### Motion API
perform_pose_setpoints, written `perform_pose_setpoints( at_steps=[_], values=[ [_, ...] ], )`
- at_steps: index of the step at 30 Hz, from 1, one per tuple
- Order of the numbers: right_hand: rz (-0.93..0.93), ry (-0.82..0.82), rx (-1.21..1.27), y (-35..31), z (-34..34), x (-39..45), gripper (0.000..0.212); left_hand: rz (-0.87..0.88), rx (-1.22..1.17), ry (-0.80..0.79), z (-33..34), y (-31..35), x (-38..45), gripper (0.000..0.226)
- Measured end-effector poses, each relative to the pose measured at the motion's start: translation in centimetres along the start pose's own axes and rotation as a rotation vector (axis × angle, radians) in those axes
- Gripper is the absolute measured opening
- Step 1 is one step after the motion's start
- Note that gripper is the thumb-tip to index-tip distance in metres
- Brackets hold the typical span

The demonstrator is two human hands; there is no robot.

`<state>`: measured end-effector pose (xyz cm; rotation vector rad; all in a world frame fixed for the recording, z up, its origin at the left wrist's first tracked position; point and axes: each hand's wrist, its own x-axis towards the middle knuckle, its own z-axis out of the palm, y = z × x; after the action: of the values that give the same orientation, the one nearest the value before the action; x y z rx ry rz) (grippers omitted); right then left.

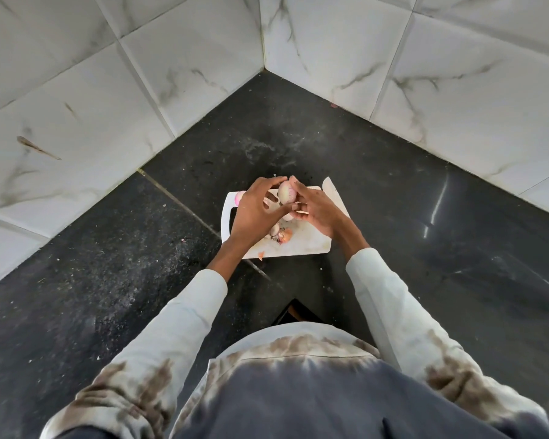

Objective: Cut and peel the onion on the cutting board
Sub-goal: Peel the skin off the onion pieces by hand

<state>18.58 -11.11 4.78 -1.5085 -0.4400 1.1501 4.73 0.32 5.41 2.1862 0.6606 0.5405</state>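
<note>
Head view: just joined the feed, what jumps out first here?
Both hands meet over the white cutting board in the corner of the black counter: the left hand and right hand hold a pale, pink-streaked onion between them. Loose onion skins lie on the board below the hands.

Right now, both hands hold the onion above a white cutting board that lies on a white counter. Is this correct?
Not quite: the counter is black, not white. The head view shows both hands, left hand and right hand, holding the onion above the white cutting board.
</note>
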Motion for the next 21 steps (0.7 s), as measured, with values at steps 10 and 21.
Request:
perform_pose_setpoints(
  at_steps=[10,21],
  values=[
    [0.016,-0.120,0.085,0.6,1.0,1.7,0.054,0.092,0.077,0.104,-0.8,-1.1,-0.6,0.049],
    [-0.033,-0.118,0.147,0.9,0.5,1.4,0.041,0.028,0.159,0.086,-0.1,-1.8,-0.7,0.049]
  ],
)
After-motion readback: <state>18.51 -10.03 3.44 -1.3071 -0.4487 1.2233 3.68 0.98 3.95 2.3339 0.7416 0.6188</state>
